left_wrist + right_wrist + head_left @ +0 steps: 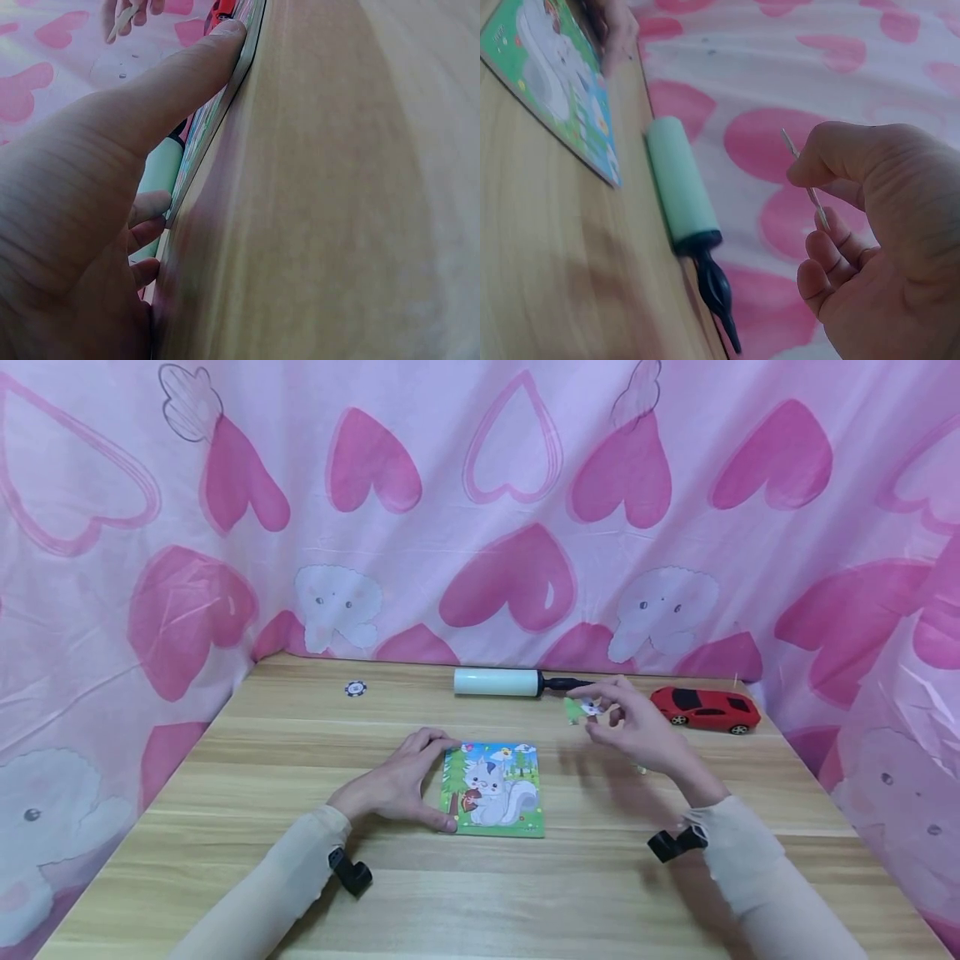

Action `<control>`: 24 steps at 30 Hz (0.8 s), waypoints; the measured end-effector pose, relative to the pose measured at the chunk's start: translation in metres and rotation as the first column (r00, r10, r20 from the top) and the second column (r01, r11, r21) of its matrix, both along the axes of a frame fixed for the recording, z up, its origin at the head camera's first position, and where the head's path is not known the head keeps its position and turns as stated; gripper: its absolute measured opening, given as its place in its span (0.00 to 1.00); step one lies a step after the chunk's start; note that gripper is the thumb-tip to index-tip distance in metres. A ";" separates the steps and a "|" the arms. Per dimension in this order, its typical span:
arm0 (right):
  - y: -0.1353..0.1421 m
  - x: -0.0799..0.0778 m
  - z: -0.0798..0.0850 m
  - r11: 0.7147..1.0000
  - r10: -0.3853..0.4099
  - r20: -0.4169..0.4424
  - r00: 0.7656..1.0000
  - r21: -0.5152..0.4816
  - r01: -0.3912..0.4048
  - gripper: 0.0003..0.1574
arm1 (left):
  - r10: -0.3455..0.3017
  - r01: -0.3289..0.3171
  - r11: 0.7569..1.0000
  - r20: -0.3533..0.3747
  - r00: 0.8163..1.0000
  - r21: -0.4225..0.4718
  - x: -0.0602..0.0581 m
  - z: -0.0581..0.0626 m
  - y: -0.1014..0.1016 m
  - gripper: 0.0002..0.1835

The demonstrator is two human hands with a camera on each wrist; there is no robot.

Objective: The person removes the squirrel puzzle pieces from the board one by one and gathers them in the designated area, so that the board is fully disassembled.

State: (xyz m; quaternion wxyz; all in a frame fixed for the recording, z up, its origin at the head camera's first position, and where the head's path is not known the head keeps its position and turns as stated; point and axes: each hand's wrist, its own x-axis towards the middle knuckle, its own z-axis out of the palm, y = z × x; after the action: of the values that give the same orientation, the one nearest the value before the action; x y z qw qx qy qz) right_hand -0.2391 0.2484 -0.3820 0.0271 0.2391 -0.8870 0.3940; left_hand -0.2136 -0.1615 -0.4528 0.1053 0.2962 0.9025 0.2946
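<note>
A jigsaw puzzle board (pixel 498 802) with a squirrel picture lies flat on the wooden table. My left hand (pixel 401 781) holds it by the left side, thumb at the near corner and fingers at the far corner. A dark patch shows on the squirrel's head. To the right, above the table, my right hand (pixel 637 727) pinches a puzzle piece (pixel 574 710) with green and white print. In the right wrist view this puzzle piece (pixel 821 210) is seen edge-on between thumb and fingers. Partly hidden below the right hand is a small light-coloured bit (pixel 640 769).
A pale green hand pump (pixel 497 682) with a black handle lies along the table's back edge. Right of it stands a red toy car (pixel 708 710). At the back left is a black-and-white poker chip (pixel 356 689). A pink heart-print curtain (pixel 480 527) hangs behind the table.
</note>
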 end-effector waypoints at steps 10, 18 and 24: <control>0.035 0.012 0.012 0.995 -0.087 -0.008 0.996 0.051 0.087 0.31 | 0.000 0.000 1.000 -0.002 1.000 0.000 0.000 -0.001 0.000 0.71; 0.057 0.017 0.011 0.990 -0.122 -0.036 0.992 0.064 0.124 0.30 | 0.006 -0.006 1.000 0.009 1.000 -0.001 0.001 0.001 -0.001 0.71; 0.070 0.021 0.006 0.987 -0.136 -0.046 0.990 0.078 0.139 0.30 | 0.003 -0.003 1.000 0.007 1.000 -0.005 0.000 0.002 0.001 0.71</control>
State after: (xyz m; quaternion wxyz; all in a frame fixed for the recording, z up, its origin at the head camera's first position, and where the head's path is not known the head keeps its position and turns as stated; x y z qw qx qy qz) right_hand -0.2181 0.3179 -0.3756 0.0625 0.1860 -0.9160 0.3498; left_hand -0.2133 -0.1610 -0.4513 0.1087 0.2934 0.9033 0.2934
